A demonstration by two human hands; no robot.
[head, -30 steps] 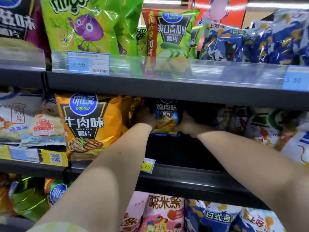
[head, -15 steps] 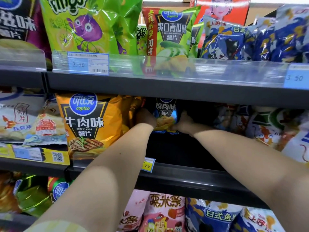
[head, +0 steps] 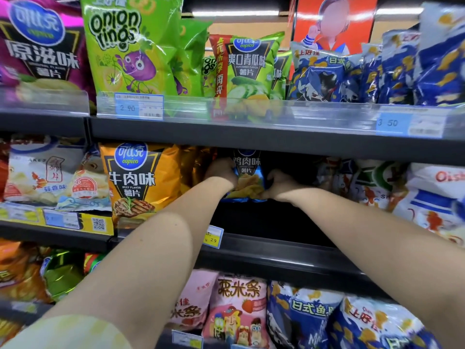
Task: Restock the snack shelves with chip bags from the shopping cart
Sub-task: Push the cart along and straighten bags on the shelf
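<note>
Two hands are clamping the blue chicken-flavour chip bag (head: 247,173), standing upright far back on the middle shelf (head: 276,249): left hand (head: 221,172) curling on its left edge, right hand (head: 279,183) on its right edge. An orange beef-flavour chip bag (head: 136,180) is crowding the left side; the upper shelf (head: 251,142) is hiding the blue bag's top.

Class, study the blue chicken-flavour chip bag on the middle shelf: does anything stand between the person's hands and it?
Nothing visible does. The left hand grips the shiny blue chip bag at its left edge, the right hand at its lower right corner.
</note>
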